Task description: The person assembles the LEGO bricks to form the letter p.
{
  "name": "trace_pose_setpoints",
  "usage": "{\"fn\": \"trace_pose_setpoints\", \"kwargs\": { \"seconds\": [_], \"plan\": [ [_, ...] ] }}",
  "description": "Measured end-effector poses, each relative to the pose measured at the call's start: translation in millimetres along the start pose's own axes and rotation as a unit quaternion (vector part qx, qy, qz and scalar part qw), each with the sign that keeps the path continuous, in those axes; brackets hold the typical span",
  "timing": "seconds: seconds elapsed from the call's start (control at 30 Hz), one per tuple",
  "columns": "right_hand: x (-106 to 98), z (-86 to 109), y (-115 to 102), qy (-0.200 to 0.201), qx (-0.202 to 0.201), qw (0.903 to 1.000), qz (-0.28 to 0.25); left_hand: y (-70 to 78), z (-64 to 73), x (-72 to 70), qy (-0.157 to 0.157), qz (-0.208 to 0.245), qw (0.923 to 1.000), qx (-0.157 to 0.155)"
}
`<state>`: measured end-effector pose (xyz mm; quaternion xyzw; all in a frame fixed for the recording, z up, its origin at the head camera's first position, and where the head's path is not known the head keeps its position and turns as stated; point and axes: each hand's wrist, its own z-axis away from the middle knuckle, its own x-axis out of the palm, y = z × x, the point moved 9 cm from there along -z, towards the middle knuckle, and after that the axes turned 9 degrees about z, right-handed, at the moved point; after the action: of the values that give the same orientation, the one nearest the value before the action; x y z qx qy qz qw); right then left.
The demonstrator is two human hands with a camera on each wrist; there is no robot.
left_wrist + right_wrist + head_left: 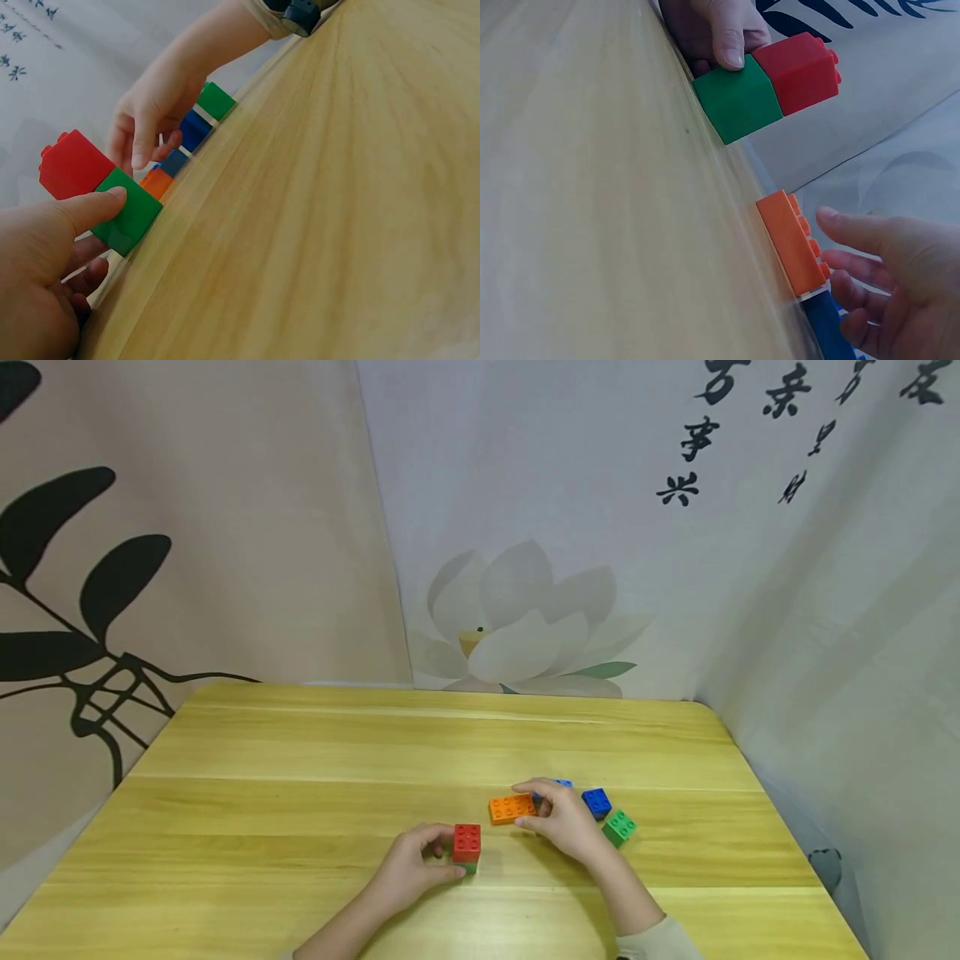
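A red brick [467, 842] sits on top of a green brick [127, 214], forming a small stack on the table. My left hand [408, 868] pinches the green brick from the left side, its thumb lying along the near face. Over to the right, my right hand [566, 822] hovers with relaxed fingers and thumb apart, holding nothing. Just beside those fingers lies a long orange brick [508, 810], studs up. A blue brick [825, 322] adjoins the orange one's end and is mostly hidden by the right hand in the head view.
Another blue brick [597, 803] and a second green brick [619, 828] stand to the right of the right hand. The wooden table [300, 760] backs onto a printed curtain [525, 485], with more fabric along its right side.
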<state>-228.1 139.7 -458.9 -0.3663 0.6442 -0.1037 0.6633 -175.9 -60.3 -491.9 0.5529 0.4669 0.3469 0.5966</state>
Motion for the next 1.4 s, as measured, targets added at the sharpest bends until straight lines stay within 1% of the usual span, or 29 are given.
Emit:
{"fn": "trace_pose_setpoints", "kwargs": {
  "seconds": [0.2, 0.33, 0.57, 1.0, 1.4],
  "plan": [
    [5.1, -1.4, 4.9, -0.003, 0.008, 1.0000, -0.003, -0.1, -0.3, 0.1, -0.002, 0.003, 1.0000, 0.001],
    [8.9, -2.5, 5.5, -0.003, 0.005, 1.0000, -0.007, 0.9, -0.1, 0.2, -0.003, 0.005, 1.0000, 0.004],
    [13.5, -3.4, 3.8, 0.007, -0.001, 0.9999, 0.014, 1.2, -0.1, 0.3, -0.004, 0.006, 1.0000, 0.005],
    [13.1, -2.2, 1.9, 0.025, -0.007, 0.9987, 0.043, 1.3, -0.4, -0.2, -0.001, 0.004, 1.0000, 0.005],
    [13.4, -1.8, 2.2, 0.028, -0.013, 0.9980, 0.055, 1.5, 0.1, 0.0, 0.001, 0.001, 1.0000, 0.007]
  ]
}}
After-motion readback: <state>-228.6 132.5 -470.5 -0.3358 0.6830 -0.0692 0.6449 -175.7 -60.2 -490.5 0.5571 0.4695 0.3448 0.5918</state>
